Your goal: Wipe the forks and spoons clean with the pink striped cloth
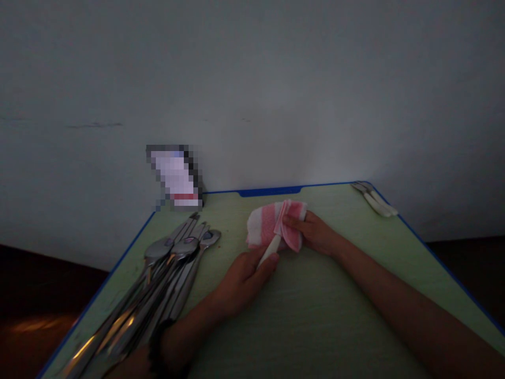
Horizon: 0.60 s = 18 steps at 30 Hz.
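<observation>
Fingers of the person's left hand (pixel 241 280) grip a white utensil handle (pixel 270 249) just below the frame's centre. Its long axis slants up rightward into a pink-and-white striped towel (pixel 268 220), pinched by the right hand (pixel 314 231); the far end is hidden.

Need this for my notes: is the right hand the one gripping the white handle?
No, the left hand grips the white handle, while the right hand holds the pink-and-white cloth.
</observation>
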Tool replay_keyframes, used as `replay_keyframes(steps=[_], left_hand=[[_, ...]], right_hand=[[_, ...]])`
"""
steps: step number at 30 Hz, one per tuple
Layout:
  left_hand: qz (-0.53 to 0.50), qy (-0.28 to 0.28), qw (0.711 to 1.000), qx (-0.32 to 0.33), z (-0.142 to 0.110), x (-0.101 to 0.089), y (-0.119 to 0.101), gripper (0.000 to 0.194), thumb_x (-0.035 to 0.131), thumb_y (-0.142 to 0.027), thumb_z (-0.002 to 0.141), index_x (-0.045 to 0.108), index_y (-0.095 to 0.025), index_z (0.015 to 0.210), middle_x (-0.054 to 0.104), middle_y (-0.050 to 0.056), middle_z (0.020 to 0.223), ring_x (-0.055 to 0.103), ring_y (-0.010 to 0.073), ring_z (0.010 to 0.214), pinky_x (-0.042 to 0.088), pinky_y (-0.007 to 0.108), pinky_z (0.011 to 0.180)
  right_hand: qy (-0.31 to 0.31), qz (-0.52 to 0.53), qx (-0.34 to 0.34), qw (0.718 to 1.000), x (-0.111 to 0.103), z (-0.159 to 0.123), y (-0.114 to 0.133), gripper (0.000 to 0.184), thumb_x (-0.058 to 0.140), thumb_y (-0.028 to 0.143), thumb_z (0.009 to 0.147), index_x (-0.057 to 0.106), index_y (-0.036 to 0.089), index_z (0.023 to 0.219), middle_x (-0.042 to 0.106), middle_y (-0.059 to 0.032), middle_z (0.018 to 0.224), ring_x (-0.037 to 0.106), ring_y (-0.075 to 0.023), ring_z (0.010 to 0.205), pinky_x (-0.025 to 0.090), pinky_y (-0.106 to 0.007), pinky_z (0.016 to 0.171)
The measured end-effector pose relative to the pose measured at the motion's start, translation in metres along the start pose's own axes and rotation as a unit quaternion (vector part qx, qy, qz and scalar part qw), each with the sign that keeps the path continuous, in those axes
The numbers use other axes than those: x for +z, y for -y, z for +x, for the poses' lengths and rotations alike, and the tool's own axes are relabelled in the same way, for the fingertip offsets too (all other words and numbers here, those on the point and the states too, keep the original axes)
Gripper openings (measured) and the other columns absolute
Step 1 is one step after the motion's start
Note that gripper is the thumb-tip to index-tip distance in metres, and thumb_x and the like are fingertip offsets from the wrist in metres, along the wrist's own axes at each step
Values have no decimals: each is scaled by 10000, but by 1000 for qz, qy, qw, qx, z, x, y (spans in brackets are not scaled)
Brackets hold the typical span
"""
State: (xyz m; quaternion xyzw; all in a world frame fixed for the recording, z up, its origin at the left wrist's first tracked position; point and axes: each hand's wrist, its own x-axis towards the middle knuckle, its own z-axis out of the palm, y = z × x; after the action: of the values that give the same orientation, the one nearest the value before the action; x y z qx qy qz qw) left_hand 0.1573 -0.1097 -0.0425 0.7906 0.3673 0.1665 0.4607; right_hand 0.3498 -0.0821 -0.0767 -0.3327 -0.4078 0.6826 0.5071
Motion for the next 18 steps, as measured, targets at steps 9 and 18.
replay_keyframes(steps=[9, 18], left_hand=[[21, 4, 1000, 18, 0, -1, -5, 361, 329, -379, 936, 597, -164, 1045, 604, 7, 757, 558, 164, 729, 435, 246, 679], [28, 5, 1000, 12, 0, 0, -2, 345, 328, -379, 941, 584, -154, 991, 609, 8, 799, 553, 153, 711, 430, 249, 691]], right_hand=[[-9, -7, -3, 1000, -2, 0, -1, 288, 671, 342, 712, 650, 181, 950, 694, -42, 863, 641, -172, 786, 483, -337, 797], [-7, -12, 1, 1000, -4, 1, -1, 297, 672, 324, 717, 646, 168, 968, 693, -47, 872, 639, -170, 772, 493, -334, 774]])
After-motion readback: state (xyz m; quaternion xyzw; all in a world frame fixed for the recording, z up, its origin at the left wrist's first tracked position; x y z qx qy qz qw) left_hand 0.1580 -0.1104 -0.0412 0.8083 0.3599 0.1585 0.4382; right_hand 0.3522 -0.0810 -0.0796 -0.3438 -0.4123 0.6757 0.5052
